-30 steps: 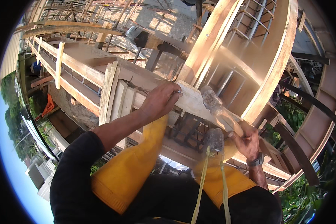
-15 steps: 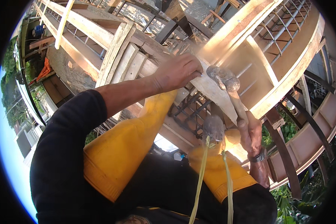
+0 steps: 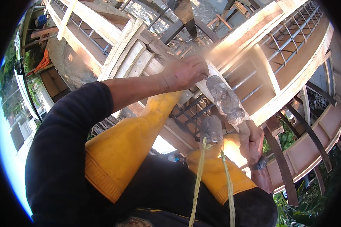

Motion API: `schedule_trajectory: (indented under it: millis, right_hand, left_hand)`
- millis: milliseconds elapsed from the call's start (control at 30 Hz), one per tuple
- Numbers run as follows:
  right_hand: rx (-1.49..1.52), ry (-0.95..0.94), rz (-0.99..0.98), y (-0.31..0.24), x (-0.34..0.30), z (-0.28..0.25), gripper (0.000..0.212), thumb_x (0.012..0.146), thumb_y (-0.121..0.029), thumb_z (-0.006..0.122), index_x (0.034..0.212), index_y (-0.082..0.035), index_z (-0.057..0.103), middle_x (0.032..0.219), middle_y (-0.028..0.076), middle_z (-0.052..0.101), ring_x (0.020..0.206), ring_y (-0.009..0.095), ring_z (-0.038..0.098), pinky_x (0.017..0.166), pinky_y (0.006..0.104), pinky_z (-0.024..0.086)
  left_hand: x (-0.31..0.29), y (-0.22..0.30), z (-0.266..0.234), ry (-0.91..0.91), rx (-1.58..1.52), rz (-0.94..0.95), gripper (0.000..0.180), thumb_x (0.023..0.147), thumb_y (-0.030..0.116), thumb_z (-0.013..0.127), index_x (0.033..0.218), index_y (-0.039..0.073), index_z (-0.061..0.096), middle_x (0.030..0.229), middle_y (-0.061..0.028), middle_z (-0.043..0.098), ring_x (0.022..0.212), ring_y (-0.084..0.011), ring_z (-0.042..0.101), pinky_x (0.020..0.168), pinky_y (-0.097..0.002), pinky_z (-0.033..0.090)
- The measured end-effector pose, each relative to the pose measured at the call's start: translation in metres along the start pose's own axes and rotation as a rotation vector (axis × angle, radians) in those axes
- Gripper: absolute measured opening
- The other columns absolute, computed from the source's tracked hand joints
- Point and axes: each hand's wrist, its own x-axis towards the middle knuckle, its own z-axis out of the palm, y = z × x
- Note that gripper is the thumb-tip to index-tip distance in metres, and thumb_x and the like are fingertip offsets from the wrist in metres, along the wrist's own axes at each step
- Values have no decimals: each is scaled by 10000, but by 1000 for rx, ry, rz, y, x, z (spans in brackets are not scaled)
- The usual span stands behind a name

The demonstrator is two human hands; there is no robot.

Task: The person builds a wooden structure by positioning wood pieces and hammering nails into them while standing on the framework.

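Note:
My right hand point(image 3: 253, 142) is closed around the wooden handle of a hammer point(image 3: 225, 99), whose thick, worn metal head lies over a pale wooden board point(image 3: 212, 72). Closed fingertips of my left hand point(image 3: 186, 72) press together at the board's upper end, just beside the hammer head. Anything pinched in them is hidden. Below the hammer, a clear plastic container point(image 3: 211, 130) hangs from yellow straps point(image 3: 197, 181) in front of me; its contents are unclear.
My legs wear yellow rubber boots point(image 3: 129, 145). Wooden formwork point(image 3: 121, 53) stands on the left, and a curved form point(image 3: 291, 83) on the right encloses steel rebar point(image 3: 291, 41). Dark rebar point(image 3: 189, 117) shows below the board. Timber props point(image 3: 284, 162) and plants lie lower right.
The hammer head has turned and lowered along the board, toward my left hand. My right hand has shifted slightly, still gripping the handle. My left hand stays at the board's end.

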Motion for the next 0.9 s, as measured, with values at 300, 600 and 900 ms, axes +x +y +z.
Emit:
schedule_trajectory:
  millis: [300,600,900]
  right_hand:
    - [91,45,269,13,-20,-1,659,1041,-597,502,1098,45,641,714,122,637,641,207,625,602,377,477]
    - [140,30,367,11,-6,8,655,1025,-614,532,1085,28,649,656,54,555,602,128,500,559,344,422]
    - [15,-45,201,5,3,14,612,974,-593,627,1027,15,654,715,166,668,677,342,720,616,394,548]
  left_hand:
    - [-15,-7,-19,117,56,-277,482,1025,385,653,1321,13,574,1235,-204,621,1214,-342,598,1099,-406,446]
    - [-4,-31,-38,-533,-487,-732,695,1030,532,586,1478,3,542,1451,-210,603,1373,-288,553,1158,-377,401]
    - [-1,-33,-36,-508,-505,-728,616,1012,497,614,1411,27,614,1335,-172,688,1223,-284,645,1049,-383,468]
